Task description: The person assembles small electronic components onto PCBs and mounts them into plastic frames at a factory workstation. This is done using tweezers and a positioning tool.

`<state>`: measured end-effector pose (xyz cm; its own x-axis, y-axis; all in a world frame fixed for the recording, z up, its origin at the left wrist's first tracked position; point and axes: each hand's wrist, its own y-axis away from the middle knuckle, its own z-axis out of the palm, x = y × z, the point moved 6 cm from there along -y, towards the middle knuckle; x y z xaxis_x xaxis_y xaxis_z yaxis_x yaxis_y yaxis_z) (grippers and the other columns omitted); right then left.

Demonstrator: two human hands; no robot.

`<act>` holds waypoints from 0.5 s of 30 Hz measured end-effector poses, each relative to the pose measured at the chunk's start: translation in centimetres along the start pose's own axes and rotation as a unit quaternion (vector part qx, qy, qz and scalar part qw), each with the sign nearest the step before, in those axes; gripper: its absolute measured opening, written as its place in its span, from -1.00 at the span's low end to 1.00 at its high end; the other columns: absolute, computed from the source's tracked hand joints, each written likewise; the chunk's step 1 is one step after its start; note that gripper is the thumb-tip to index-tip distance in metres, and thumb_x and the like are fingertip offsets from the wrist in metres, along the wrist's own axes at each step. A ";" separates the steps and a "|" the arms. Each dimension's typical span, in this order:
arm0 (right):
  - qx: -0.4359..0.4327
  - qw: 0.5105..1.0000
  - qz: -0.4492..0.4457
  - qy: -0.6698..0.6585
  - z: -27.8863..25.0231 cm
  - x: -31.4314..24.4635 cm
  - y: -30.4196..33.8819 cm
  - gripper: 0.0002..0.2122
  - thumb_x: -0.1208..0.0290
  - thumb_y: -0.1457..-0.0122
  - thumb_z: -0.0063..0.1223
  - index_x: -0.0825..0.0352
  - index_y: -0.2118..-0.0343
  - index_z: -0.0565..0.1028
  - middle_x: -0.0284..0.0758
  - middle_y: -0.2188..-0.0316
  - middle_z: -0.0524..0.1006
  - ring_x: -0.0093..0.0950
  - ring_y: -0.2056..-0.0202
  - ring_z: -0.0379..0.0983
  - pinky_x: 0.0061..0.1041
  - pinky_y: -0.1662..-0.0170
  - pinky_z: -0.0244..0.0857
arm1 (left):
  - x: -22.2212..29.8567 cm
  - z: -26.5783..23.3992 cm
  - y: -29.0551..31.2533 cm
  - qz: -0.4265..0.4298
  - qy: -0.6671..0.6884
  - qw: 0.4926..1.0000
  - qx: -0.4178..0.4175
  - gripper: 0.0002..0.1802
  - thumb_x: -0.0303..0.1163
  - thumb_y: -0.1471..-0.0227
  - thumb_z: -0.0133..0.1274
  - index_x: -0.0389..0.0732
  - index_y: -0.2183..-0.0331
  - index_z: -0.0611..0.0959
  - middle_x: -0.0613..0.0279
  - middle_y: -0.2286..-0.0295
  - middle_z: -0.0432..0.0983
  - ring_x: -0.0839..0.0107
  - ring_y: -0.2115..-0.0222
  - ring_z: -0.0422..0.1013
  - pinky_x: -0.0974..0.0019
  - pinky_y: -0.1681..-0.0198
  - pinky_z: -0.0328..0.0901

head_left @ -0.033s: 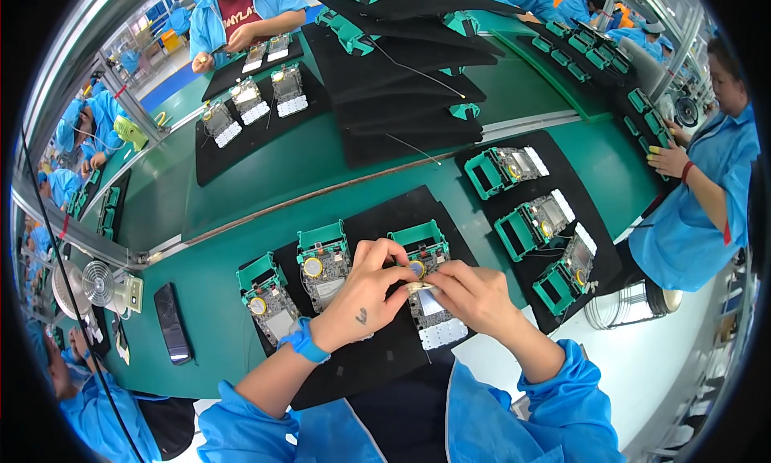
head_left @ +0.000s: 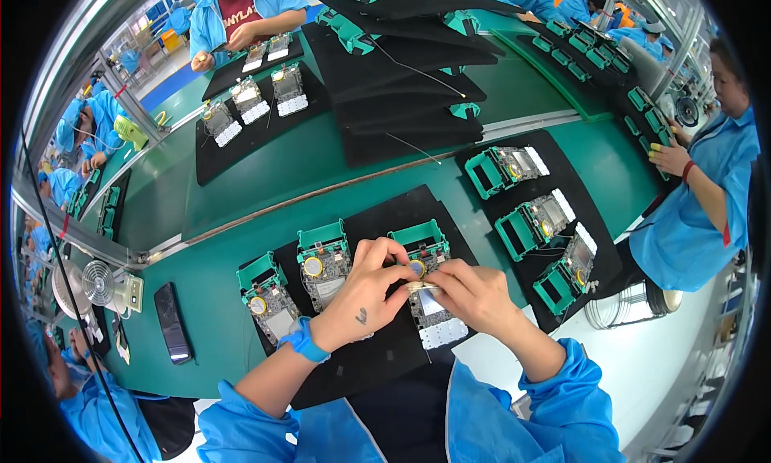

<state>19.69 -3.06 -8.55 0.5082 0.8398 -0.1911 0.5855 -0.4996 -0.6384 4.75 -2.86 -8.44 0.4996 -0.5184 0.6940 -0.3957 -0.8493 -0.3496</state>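
Note:
My left hand [head_left: 365, 286], with a blue band on its wrist, and my right hand [head_left: 475, 296] meet fingertip to fingertip. Between them they pinch a thin pale strip [head_left: 419, 286]; its exact kind is too small to tell. Just beneath lies a circuit board [head_left: 434, 310] with a white keypad at its near end, a round coin cell and a green plastic frame [head_left: 419, 233] at its far end. My fingers partly cover this board. To its left, two similar boards in green frames [head_left: 323, 236] [head_left: 257, 270] rest on the same black mat [head_left: 377, 375].
On the right, another black mat [head_left: 598, 262] carries three framed boards [head_left: 538, 222]. A phone [head_left: 173, 322] and small fans [head_left: 98, 282] are at the left. Across the bench stand stacked black sheets [head_left: 401, 101]; co-workers in blue sit opposite and stand at the right.

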 end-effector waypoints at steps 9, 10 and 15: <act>-0.022 0.985 0.121 -0.125 0.7 1.0 0.6 -0.78 0.52 0.15 0.23 0.34 0.36 0.52 -0.39 0.42 0.44 -0.49 0.53 0.46 -0.55 0.57 0.31 | 0.3 0.3 0.2 0.040 -0.005 0.999 0.024 -0.74 -0.57 0.22 0.20 -0.31 0.35 0.56 0.12 0.24 0.27 0.15 0.18 0.21 0.25 0.23 0.33; -0.033 0.981 0.136 -0.135 0.8 1.1 0.7 -0.77 0.53 0.11 0.20 0.36 0.32 0.51 -0.37 0.39 0.43 -0.49 0.51 0.45 -0.55 0.54 0.31 | 0.3 0.4 0.1 0.033 -0.017 0.999 0.024 -0.74 -0.56 0.23 0.20 -0.32 0.37 0.56 0.12 0.25 0.27 0.15 0.18 0.21 0.24 0.23 0.33; -0.013 0.949 0.251 -0.190 0.0 2.0 1.2 -0.73 0.55 -0.12 -0.01 0.37 0.08 0.43 -0.27 0.25 0.35 -0.34 0.41 0.44 -0.43 0.40 0.35 | 0.4 0.4 -0.1 0.004 -0.030 0.999 0.011 -0.77 -0.54 0.26 0.19 -0.34 0.43 0.55 0.12 0.27 0.25 0.14 0.19 0.19 0.22 0.22 0.29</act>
<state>21.47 -2.00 -9.70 0.4658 0.5072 -0.7251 0.3479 -0.8584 -0.3770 5.26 -2.99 -8.39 0.5423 -0.5291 0.6527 -0.3834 -0.8470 -0.3682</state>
